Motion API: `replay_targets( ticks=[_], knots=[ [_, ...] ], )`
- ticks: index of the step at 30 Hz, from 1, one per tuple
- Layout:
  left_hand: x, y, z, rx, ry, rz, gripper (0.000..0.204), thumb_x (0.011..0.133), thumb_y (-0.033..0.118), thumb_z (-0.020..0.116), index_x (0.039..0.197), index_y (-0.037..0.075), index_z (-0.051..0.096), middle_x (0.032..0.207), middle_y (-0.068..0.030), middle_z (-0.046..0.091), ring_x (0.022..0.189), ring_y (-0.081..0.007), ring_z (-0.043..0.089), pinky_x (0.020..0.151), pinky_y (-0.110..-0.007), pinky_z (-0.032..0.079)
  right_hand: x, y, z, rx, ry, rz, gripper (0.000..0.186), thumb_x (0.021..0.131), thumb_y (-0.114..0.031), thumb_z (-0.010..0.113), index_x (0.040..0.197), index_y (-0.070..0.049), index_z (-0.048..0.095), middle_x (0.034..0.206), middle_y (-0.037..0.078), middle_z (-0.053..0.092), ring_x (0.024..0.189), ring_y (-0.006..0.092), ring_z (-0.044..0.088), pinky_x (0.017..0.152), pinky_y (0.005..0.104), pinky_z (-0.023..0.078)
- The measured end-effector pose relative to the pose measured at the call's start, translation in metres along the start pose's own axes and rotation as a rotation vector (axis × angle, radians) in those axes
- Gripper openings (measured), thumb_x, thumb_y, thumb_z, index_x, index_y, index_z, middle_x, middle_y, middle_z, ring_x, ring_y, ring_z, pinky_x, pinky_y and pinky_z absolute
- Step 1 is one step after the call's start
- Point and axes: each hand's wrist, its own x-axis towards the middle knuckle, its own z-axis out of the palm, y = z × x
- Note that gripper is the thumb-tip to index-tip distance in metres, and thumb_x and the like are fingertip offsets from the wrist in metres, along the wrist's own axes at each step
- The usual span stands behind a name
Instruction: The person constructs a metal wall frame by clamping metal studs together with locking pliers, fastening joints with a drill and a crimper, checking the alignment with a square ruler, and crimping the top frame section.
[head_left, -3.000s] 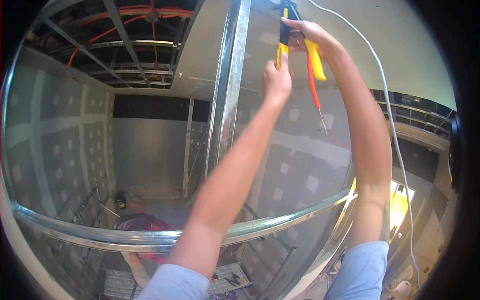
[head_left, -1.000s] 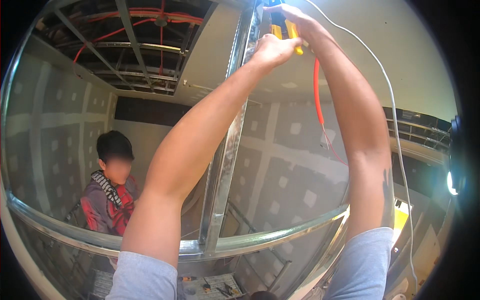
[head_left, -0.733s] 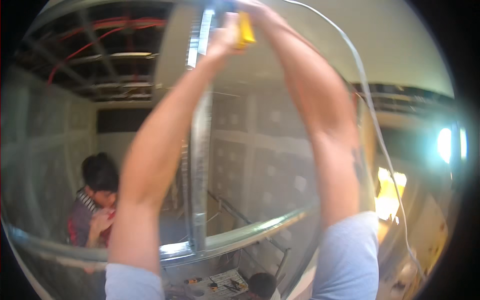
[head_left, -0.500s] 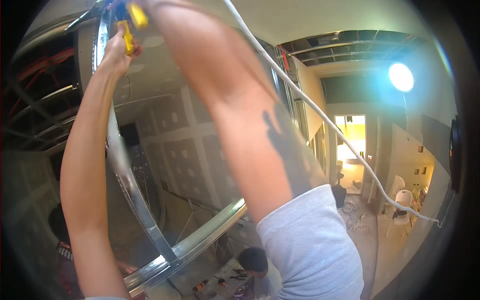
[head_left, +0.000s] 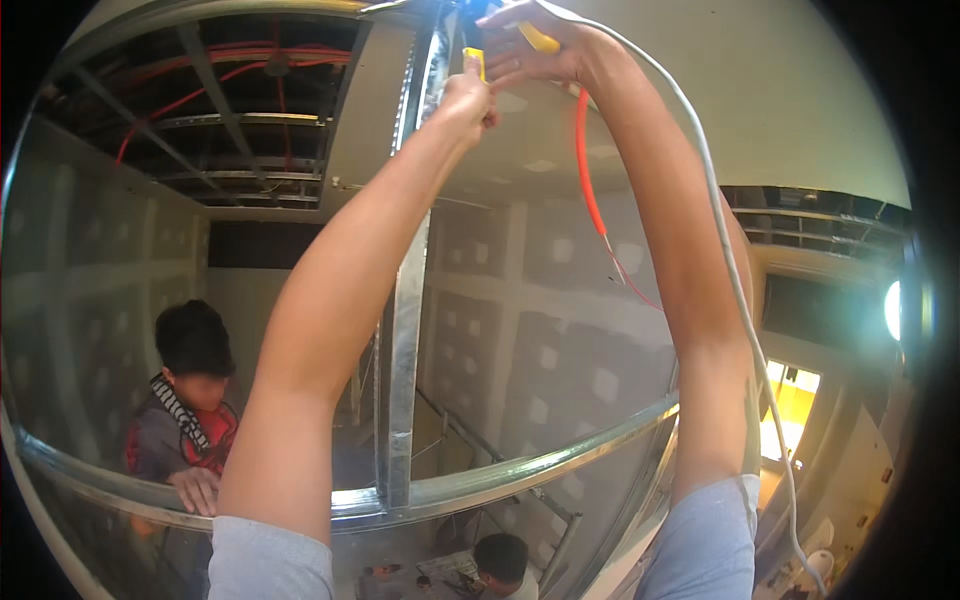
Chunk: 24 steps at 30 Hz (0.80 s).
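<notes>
Overhead, my left hand (head_left: pixel 468 105) is closed round one yellow handle (head_left: pixel 474 64) of a two-handled tool with a dark blue body (head_left: pixel 474 12). The tool's head meets the upper end of an upright metal stud (head_left: pixel 405 330) and is partly cut off by the frame. My right hand (head_left: pixel 560 55) has the second yellow handle (head_left: pixel 541 39) against its palm, fingers reaching towards the left hand. The tool's exact kind cannot be made out.
A curved-looking metal track (head_left: pixel 540 468) crosses below, joined to the stud. A person (head_left: pixel 190 400) at left rests a hand on it; another person's head (head_left: pixel 500 557) shows lower down. A white cable (head_left: pixel 722 200) hangs beside my right arm, an orange conduit (head_left: pixel 588 170) behind.
The view has swung left, so the stud and both arms sit further right. My right hand now shows more fully, and the person at left is in plain sight. Both hands stay at the tool.
</notes>
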Motion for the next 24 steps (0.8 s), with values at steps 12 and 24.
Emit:
replay_targets(
  ticks=[12, 24],
  knots=[
    [0.019, -0.009, -0.025, -0.132, -0.208, 0.027, 0.08, 0.101, 0.073, 0.01, 0.114, 0.008, 0.054, 0.083, -0.0077, 0.054, 0.069, -0.0203, 0.054, 0.064, -0.042, 0.054, 0.013, 0.043, 0.046, -0.078, 0.134, -0.181, 0.028, 0.089, -0.029, 0.068, 0.097, -0.003, 0.062, 0.079, 0.011, 0.063, 0.065, 0.0225, 0.062, 0.057, 0.0364, 0.053],
    [0.01, -0.004, -0.021, -0.201, -0.038, -0.011, 0.035, 0.11, 0.038, 0.042, 0.115, 0.007, 0.057, 0.093, -0.0072, 0.059, 0.074, -0.0174, 0.056, 0.072, -0.041, 0.056, 0.012, 0.038, 0.05, -0.106, 0.157, -0.157, 0.039, 0.088, -0.029, 0.076, 0.108, 0.0, 0.06, 0.091, 0.011, 0.065, 0.077, 0.0214, 0.063, 0.071, 0.0391, 0.055]
  ],
)
